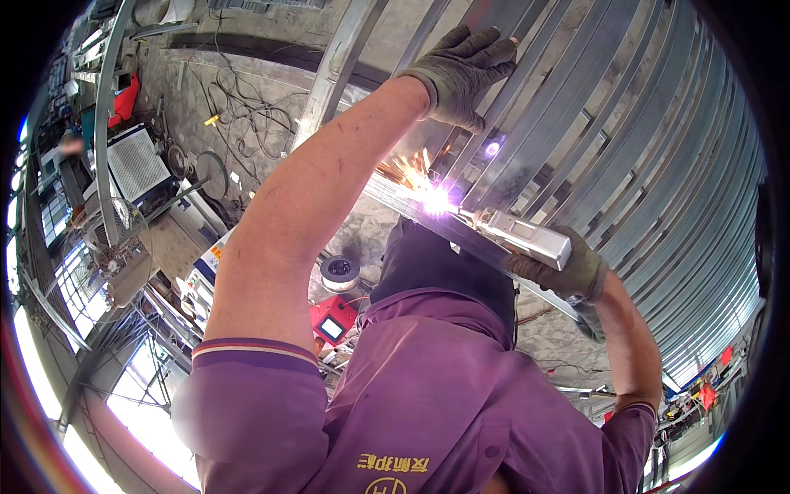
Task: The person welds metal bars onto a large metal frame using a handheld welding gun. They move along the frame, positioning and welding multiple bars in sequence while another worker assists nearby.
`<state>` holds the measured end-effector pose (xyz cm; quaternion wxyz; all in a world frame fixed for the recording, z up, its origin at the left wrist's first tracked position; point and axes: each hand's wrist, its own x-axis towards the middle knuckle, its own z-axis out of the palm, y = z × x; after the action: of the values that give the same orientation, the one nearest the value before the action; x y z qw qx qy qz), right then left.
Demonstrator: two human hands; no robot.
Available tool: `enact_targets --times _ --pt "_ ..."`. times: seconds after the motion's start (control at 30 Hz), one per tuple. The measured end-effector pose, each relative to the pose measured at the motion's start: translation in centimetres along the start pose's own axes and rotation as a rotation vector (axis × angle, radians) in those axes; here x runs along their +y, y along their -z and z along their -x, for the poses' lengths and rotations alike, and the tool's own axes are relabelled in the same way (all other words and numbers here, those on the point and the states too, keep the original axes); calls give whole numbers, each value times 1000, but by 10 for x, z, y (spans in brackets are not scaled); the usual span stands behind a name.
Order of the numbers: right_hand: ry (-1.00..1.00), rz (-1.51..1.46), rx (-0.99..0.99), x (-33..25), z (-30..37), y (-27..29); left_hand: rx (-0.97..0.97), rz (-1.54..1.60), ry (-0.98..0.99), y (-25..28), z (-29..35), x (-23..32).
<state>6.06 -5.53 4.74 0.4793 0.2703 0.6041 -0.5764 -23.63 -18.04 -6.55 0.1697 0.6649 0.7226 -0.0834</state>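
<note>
My right hand (576, 267), in a dark grey work glove, is closed around a silver, box-shaped handheld welding torch (527, 235). The torch's nozzle points left at a glaring white-purple weld spot (436, 201), where orange sparks (407, 171) fly off to the upper left. That spot lies where a long metal rail (481, 245) meets the ends of several parallel grey metal bars (543, 132). Farther up, my gloved left hand (465, 78) rests with spread fingers on the bars and holds nothing. Glare hides the joint itself.
A thicker metal beam (336, 74) runs along the panel's left side. Below it on the floor stand a wire spool (340, 272) and a red machine with a lit screen (333, 323). Loose cables (239, 111) lie at upper left, and a wire-cage fan (105, 243) stands farther left.
</note>
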Motion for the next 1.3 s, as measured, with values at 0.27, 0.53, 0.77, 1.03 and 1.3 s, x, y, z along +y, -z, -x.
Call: enact_targets --times 0.27,0.53,0.77,1.03,1.3 --pt "-48 6 26 8 -1 -2 -9 32 3 -1 -1 -2" --pt "-29 15 30 14 2 -2 -27 19 -1 3 0 -1" --pt "49 -24 64 24 -2 -8 -16 33 -3 2 -1 -3" --pt "473 100 413 59 53 -31 -42 102 -20 2 -5 -8" --pt "244 -779 793 136 26 -147 -104 201 -60 5 -4 -12"
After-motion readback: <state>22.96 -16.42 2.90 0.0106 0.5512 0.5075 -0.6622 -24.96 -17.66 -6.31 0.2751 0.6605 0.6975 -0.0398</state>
